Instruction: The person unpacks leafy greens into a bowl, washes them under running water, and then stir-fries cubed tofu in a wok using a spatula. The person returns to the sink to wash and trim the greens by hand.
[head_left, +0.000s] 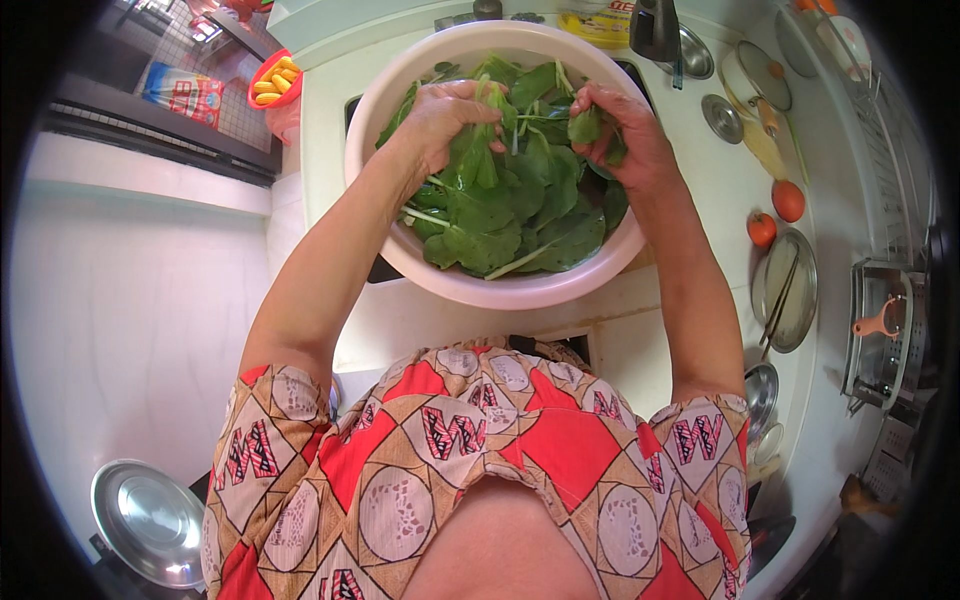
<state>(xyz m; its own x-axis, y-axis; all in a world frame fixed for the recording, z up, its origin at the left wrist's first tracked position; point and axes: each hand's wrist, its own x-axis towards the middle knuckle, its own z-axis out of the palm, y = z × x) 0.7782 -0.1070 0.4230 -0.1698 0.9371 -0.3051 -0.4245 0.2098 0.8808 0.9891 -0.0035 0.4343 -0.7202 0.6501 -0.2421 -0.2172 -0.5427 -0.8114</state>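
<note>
Before me stands a large pale pink plastic basin (517, 300) filled with broad green leafy vegetables (517, 202), their pale stems poking out among the leaves. My left hand (450, 120) is over the left part of the basin and grips a leafy stalk (487, 154) between thumb and fingers. On the right side my right hand (619, 135) is curled around small green leaves (585, 127) close to the basin's inner wall. Both hands are above the pile of greens. Their fingertips are partly hidden by leaves.
At the upper left, a red bowl (255, 96) holds several corn pieces (279, 81). Two tomatoes (788, 201), a glass-lidded pot (763, 75) and a steel lid (784, 291) with chopsticks line the right counter. A dark faucet (653, 30) rises behind the basin.
</note>
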